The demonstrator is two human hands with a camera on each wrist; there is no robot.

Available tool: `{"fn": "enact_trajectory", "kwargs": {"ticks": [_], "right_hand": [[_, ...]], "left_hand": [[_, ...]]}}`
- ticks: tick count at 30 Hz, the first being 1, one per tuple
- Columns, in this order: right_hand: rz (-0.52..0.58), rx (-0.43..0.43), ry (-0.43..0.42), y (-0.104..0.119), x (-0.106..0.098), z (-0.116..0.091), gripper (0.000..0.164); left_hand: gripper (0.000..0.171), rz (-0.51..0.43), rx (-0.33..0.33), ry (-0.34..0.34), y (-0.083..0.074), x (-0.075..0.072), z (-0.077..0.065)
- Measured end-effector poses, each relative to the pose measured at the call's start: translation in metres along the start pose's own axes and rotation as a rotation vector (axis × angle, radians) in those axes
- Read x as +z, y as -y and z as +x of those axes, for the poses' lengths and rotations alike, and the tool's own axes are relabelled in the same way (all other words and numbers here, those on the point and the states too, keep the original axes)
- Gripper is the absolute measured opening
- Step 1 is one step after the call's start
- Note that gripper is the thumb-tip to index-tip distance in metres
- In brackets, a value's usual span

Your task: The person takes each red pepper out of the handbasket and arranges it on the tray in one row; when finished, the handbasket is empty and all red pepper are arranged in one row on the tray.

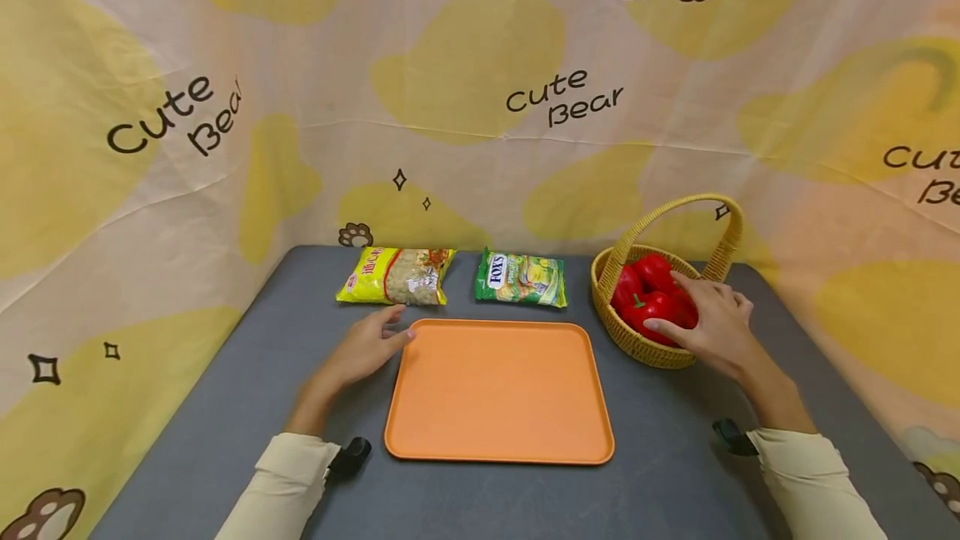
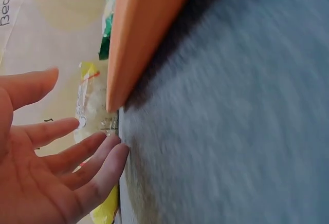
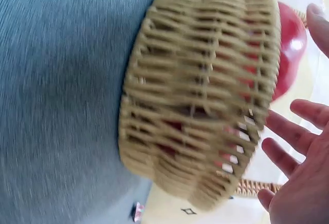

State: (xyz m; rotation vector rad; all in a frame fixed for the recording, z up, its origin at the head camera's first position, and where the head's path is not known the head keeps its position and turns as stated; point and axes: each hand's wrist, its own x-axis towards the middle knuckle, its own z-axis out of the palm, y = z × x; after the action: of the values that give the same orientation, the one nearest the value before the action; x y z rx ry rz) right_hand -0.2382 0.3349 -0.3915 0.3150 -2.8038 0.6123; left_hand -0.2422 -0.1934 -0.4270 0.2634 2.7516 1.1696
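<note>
A wicker basket (image 1: pixel 637 348) with a tall arched handle stands at the right and holds several red bell peppers (image 1: pixel 651 313). Over its right rim hovers my right hand (image 1: pixel 712 319), fingers spread above the peppers; in the right wrist view the hand (image 3: pixel 303 157) is beside the basket wall (image 3: pixel 200 90) with nothing in its grasp. Near the upper left corner of an orange tray (image 1: pixel 498 390) is my left hand (image 1: pixel 367 346), its fingers loosely extended. The left wrist view shows that palm (image 2: pixel 46 178) holding nothing, next to the tray edge (image 2: pixel 133 39).
Behind the tray lie a yellow and clear food bag (image 1: pixel 397 276) and a green FOX'S candy bag (image 1: pixel 521 278). All stand on a dark grey table (image 1: pixel 495 502), with a patterned cloth (image 1: pixel 465 65) hanging behind and at the sides.
</note>
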Motion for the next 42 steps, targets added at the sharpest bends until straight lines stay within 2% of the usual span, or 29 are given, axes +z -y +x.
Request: {"fn": "enact_trajectory", "kwargs": {"ticks": [8,20,27,34,42], "right_hand": [[0.011,0.024,0.012,0.002,0.016,0.001,0.089],[0.036,-0.003,-0.02,-0.001,0.025,-0.001,0.082],[0.066,0.001,-0.042,0.002,0.023,-0.004,0.08],[0.138,-0.017,-0.108,0.004,0.019,-0.008,0.078],[0.188,-0.027,-0.147,0.018,0.002,-0.017,0.076]], "left_hand": [[0.068,-0.069,0.011,0.035,-0.005,0.01,0.004],[0.061,-0.07,0.036,0.072,-0.003,0.01,0.008],[0.055,-0.081,0.047,0.085,-0.002,0.01,0.009],[0.053,-0.143,0.012,0.112,-0.004,0.008,0.006],[0.053,-0.202,-0.019,0.14,-0.002,0.006,0.003]]}}
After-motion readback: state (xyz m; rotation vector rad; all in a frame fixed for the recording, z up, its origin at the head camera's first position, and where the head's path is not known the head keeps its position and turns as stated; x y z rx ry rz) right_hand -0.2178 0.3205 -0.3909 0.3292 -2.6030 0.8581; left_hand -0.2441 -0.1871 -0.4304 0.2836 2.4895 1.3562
